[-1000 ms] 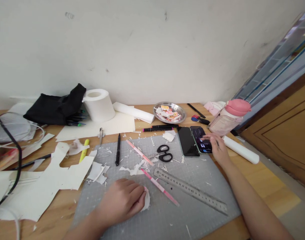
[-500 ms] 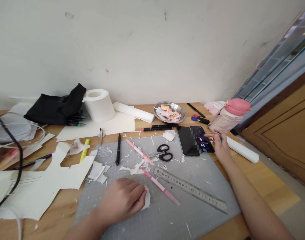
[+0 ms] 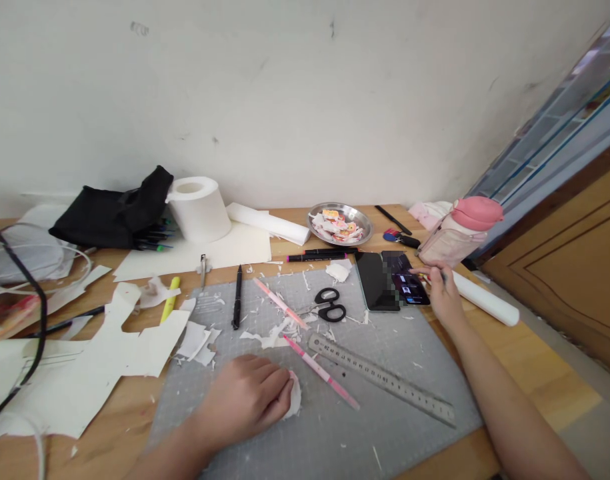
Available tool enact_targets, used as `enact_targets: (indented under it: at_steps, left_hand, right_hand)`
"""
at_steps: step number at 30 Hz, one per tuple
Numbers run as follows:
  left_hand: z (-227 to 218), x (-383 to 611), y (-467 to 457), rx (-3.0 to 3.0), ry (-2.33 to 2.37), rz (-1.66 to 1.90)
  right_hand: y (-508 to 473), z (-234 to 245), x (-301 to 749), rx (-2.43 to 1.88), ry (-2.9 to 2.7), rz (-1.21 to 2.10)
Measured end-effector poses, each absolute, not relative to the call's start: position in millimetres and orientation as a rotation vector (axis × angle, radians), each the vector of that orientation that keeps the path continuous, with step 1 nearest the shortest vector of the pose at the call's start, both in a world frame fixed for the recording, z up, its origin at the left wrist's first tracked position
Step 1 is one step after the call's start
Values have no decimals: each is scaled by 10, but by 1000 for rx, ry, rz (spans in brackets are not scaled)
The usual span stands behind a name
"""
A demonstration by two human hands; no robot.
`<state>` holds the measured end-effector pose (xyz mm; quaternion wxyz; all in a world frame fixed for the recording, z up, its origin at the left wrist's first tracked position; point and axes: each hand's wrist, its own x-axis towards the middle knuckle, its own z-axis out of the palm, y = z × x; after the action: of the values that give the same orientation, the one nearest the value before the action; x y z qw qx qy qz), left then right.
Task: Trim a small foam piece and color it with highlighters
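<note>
fingers of left hand point(image 3: 245, 395) curled tight, knuckles up, onto a small white paper piece point(image 3: 295, 400); its rounded edge sticks out past the thumb. both sit on the gray cutting mat point(image 3: 405, 440), near side.

right hand point(image 3: 445, 297) gripping a slim stick point(image 3: 424, 275), colored end out past the fingers; too small to tell what kind. one fingertip reaches over the lit phone point(image 3: 409, 288); can't tell if it's touching glass. dark phone point(image 3: 372, 283) lies right beside it, on the left.

rest of mat: pink pen point(image 3: 322, 373) just right of the paper piece, steel ruler point(image 3: 382, 379) slanting beyond that, scissors point(image 3: 331, 312) with black handles up, peach pen point(image 3: 281, 303) partly over the blades, black pen point(image 3: 237, 297) upper left. paper scraps point(image 3: 272, 337) scattered about.

back of table: steel dish point(image 3: 369, 235) of printed cutouts point(image 3: 332, 227). pink-lidded bottle point(image 3: 477, 215) beyond right hand, white roll point(image 3: 487, 300) close by its wrist.
</note>
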<state>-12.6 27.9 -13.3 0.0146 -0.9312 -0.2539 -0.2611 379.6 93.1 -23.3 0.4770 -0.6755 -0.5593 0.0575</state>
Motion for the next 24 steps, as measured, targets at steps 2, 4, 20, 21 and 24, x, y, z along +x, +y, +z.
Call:
enact_targets:
  at_steps: [2,4,20,21,24]
  left_hand:
    - [-130,-132,276,-2895,-791,-821]
    - [-127,-136,277,-2895,-791,-826]
    - [-105,-126,286,-2901,-778,-804]
    - [-104,-127,285,-2903,-777,-799]
    - [-107,-130,286,-2906,-780,-797]
  right_hand:
    - [933,-228,3793,-1658,-1344,140]
    - [932,-222,3785,-1656,-1326,125]
    - [887,-151,3726,-1657,-1305,68]
    - [887,-154,3725,-1654,-1312,70]
    - [888,-163,3725,-1649,-1333,73]
